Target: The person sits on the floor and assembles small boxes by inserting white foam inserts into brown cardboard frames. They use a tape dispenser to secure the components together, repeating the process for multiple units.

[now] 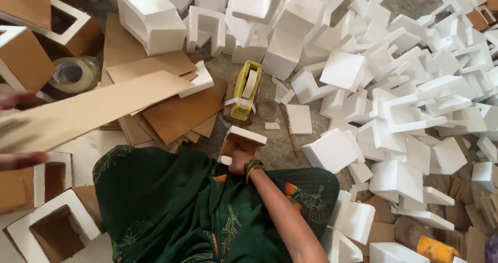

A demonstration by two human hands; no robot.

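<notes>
Right hand [240, 159] stretched forward over the knee, wrist ringed with green and orange bangles [253, 166], fingers clasped around a small white foam corner piece faced with brown cardboard [239, 141], held just above the floor in front of the lap. Left hand [21, 159] blurred at the left edge, gripping a long tan cardboard strip [88, 110] that slants up and right across the pile of cardboard sheets [179, 112]. Seated on a grey concrete floor [270, 149] in dark green patterned cloth [171, 206]. Yellow tape dispenser [245, 89] lying just beyond the held piece. Roll of clear tape [72, 74] at left among cardboard-lined foam frames [54, 229]. Heap of loose white foam corner blocks [404, 102] filling the right side and the top. Held piece: angular, white-edged, brown inner face showing.
</notes>
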